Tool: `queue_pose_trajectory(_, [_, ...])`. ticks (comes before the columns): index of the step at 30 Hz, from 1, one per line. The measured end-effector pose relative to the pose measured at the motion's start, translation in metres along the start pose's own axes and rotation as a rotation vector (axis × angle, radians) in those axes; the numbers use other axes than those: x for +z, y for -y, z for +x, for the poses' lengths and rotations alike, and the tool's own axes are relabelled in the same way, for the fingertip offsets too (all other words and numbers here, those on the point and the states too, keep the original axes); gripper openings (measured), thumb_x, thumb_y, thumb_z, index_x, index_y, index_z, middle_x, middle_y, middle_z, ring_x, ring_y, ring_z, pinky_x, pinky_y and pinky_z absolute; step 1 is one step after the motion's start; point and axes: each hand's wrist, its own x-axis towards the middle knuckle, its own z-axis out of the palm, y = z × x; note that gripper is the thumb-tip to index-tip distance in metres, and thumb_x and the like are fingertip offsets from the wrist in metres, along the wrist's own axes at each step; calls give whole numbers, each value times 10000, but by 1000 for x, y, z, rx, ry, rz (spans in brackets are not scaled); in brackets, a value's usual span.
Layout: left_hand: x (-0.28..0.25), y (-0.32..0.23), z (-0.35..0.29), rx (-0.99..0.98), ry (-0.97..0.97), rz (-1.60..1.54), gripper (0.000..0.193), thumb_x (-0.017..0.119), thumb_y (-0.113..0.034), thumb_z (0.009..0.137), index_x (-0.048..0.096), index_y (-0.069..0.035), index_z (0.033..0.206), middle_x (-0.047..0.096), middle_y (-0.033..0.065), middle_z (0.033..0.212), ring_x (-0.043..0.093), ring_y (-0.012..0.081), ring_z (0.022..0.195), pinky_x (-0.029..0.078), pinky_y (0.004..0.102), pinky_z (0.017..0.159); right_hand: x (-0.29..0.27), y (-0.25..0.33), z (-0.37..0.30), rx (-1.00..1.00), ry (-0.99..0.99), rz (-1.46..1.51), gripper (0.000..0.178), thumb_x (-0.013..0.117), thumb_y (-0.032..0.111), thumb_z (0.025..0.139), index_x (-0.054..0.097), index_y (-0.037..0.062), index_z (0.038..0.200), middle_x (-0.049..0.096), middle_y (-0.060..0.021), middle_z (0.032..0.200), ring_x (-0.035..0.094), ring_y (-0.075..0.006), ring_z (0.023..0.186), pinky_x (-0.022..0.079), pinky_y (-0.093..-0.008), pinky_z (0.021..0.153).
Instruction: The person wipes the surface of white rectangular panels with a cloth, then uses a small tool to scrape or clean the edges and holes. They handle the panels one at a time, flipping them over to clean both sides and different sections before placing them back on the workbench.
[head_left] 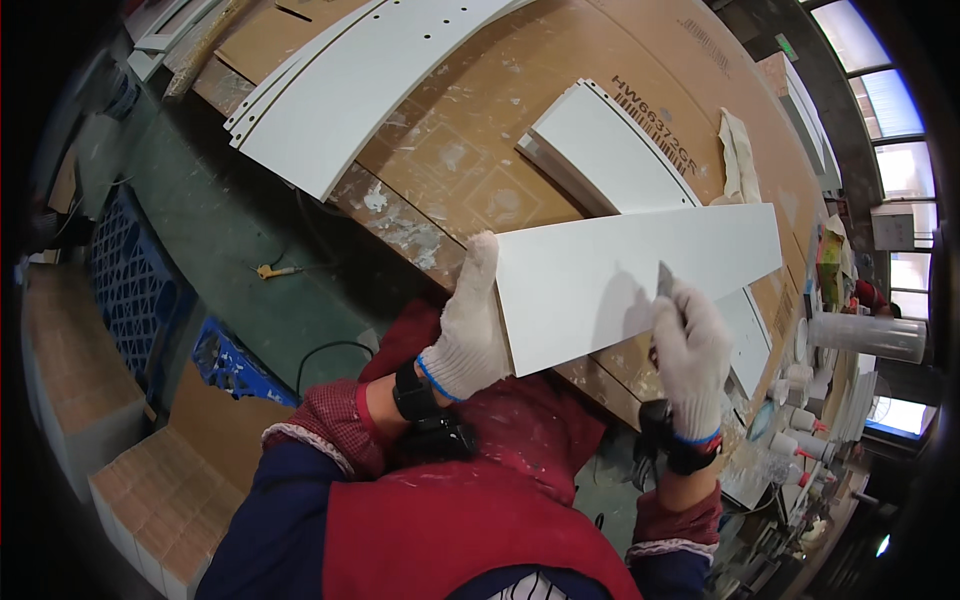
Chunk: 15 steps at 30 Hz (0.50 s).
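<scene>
My left hand [470,320], in a white knit glove, grips the left end of a long white board [590,285]. The thumb lies along the board's end and the other fingers are hidden under it. Over the board's near side, my right hand [692,345], gloved the same way, is closed round a small pointed grey blade [664,280]. The blade points away from me and casts a shadow on the white face; whether it touches cannot be made out. Beneath the held board lies a stack of white drilled panels [615,150], partly covered by it.
Cardboard [460,150] with white smears covers the worktable. More white drilled panels [350,90] lie at the far left, overhanging its edge. A cloth [738,160] rests at the right. Bottles [800,445] crowd the right side. Blue plastic crates [140,290] stand on the left floor.
</scene>
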Motion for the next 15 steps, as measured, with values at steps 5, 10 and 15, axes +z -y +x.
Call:
queue_pose_trajectory(5, [-27,3,-19,-263,-105,521,533,619,-267,908,442,29,1314,568,141,1223,581,253,1127,517,372,921,-25,-38,75,-32,-27,-351,263,534,244,910,633,7,967,644,-192,769,631,-342,681,484,-410,644])
queue_pose_trajectory(10, [-41,5,-27,-159,39,765,548,760,-147,792,507,-14,1259,600,106,1181,597,241,1100,545,354,835,5,-9,91,-132,82,-478,253,513,257,927,601,27,989,635,-217,825,619,-394,747,483,-452,692])
queue_pose_trajectory(15, [-38,11,-31,-54,4,1053,371,837,-158,707,674,-78,1031,625,89,1133,603,242,1074,509,339,889,52,63,55,-423,319,-541,136,536,171,881,563,65,960,611,-186,862,632,-374,791,510,-462,679])
